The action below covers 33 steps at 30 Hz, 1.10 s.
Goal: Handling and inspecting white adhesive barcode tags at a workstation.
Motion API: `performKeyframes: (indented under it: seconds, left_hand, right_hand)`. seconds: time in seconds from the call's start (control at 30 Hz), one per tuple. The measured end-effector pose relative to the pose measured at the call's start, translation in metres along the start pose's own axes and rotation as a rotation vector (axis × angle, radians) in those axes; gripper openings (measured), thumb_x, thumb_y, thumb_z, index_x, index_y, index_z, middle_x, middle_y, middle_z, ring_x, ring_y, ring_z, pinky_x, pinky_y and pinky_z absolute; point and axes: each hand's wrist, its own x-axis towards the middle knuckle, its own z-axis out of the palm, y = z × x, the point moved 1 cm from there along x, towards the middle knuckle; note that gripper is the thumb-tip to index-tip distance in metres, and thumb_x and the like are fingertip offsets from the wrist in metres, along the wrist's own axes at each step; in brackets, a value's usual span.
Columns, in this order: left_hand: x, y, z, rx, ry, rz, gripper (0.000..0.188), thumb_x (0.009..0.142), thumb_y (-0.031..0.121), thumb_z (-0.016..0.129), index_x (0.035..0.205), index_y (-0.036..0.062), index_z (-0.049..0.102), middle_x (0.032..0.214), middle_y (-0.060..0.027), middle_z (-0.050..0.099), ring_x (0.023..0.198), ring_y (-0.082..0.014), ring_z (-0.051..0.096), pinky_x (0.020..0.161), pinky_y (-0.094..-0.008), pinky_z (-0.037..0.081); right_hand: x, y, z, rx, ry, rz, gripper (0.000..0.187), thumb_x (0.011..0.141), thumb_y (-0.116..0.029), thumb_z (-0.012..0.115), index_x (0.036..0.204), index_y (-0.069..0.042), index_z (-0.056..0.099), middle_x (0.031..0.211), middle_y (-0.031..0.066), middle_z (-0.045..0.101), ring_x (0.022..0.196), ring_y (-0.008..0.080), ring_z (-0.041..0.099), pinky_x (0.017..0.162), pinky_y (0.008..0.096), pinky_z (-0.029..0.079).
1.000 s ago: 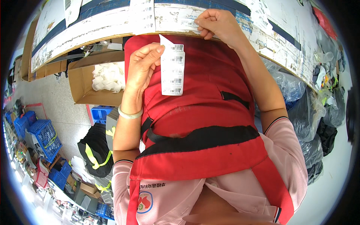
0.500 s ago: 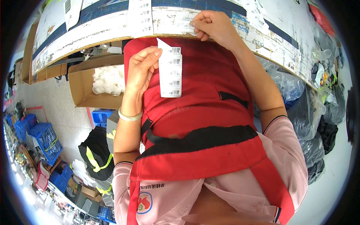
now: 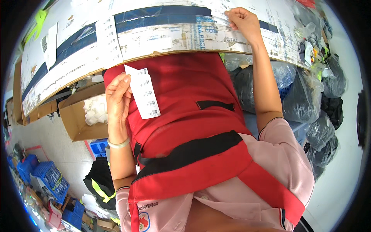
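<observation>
In my left hand [image 3: 120,92], thumb and fingers pinch the upper left edge of a strip of white barcode labels [image 3: 145,94]. The strip hangs tilted in front of my red apron [image 3: 181,85], its top corner folded to a point. My right hand [image 3: 243,23] is over the far right part of the white board [image 3: 174,34], its fingers closed together at the edge of a white paper sheet [image 3: 221,13]. Whatever lies between those fingertips is too small to make out. Another paper strip with print [image 3: 110,42] lies across the board.
Below the board at left stands a cardboard box [image 3: 71,121] with crumpled white paper [image 3: 96,110]. Blue plastic crates [image 3: 52,179] sit on the floor farther left. Filled plastic bags [image 3: 303,100] are piled at right. A white slip [image 3: 51,46] lies on the board's left part.
My right hand has moved right and farther back over the board, from its near edge to the paper sheet. The view has shifted. My left hand still holds the label strip, now more tilted.
</observation>
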Motion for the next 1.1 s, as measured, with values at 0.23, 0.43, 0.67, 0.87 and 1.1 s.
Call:
performKeyframes:
  seconds: [0.23,0.43,0.67,0.87,1.1]
  left_hand:
    - [-0.005,0.002,0.004,0.026,0.015,0.008,0.017,0.091,0.01,0.06,0.103,-0.0016,0.065,0.082,-0.004,0.067,0.068,-0.0076,0.059,0.062,-0.0199,0.048]
    - [-0.006,0.007,0.016,0.034,-0.027,0.034,0.013,0.091,0.008,0.06,0.098,-0.001,0.066,0.08,0.0001,0.062,0.067,-0.0048,0.053,0.061,-0.0181,0.042]
    - [-0.007,0.011,0.018,0.081,-0.096,0.158,0.012,0.091,0.007,0.061,0.097,-0.0014,0.067,0.089,-0.0024,0.064,0.073,-0.0071,0.054,0.065,-0.021,0.044]
    - [-0.012,0.013,0.021,0.326,-0.02,0.314,0.017,0.093,0.011,0.06,0.098,-0.0033,0.067,0.091,-0.0024,0.064,0.074,-0.0076,0.056,0.067,-0.0222,0.046]
    - [-0.002,0.004,0.018,0.033,0.13,0.051,0.015,0.093,0.011,0.059,0.086,0.0013,0.068,0.073,0.0008,0.062,0.063,-0.0037,0.054,0.06,-0.0182,0.044]
  right_hand:
    - [0.006,0.034,0.01,-0.18,0.05,0.132,0.027,0.08,-0.028,0.073,0.081,-0.002,0.064,0.065,0.0046,0.063,0.057,0.0075,0.059,0.053,0.0218,0.047]
    - [-0.021,-0.005,0.024,-0.591,0.193,-0.097,0.037,0.082,-0.033,0.071,0.1,-0.002,0.061,0.071,0.0019,0.065,0.059,0.0089,0.058,0.055,0.024,0.046]
    - [-0.101,-0.096,0.135,0.417,-0.694,0.022,0.023,0.088,-0.025,0.067,0.096,-0.004,0.069,0.078,0.001,0.066,0.067,0.0062,0.058,0.058,0.0195,0.048]
    - [-0.108,-0.102,0.15,0.525,-0.717,0.155,0.015,0.089,-0.016,0.065,0.092,-0.002,0.068,0.081,0.0003,0.064,0.069,0.0065,0.056,0.06,0.0209,0.048]
    - [-0.134,-0.105,0.158,-0.039,-0.292,-0.826,0.015,0.074,-0.007,0.074,0.087,-0.009,0.068,0.086,0.0035,0.063,0.074,0.0194,0.062,0.064,0.0295,0.051]
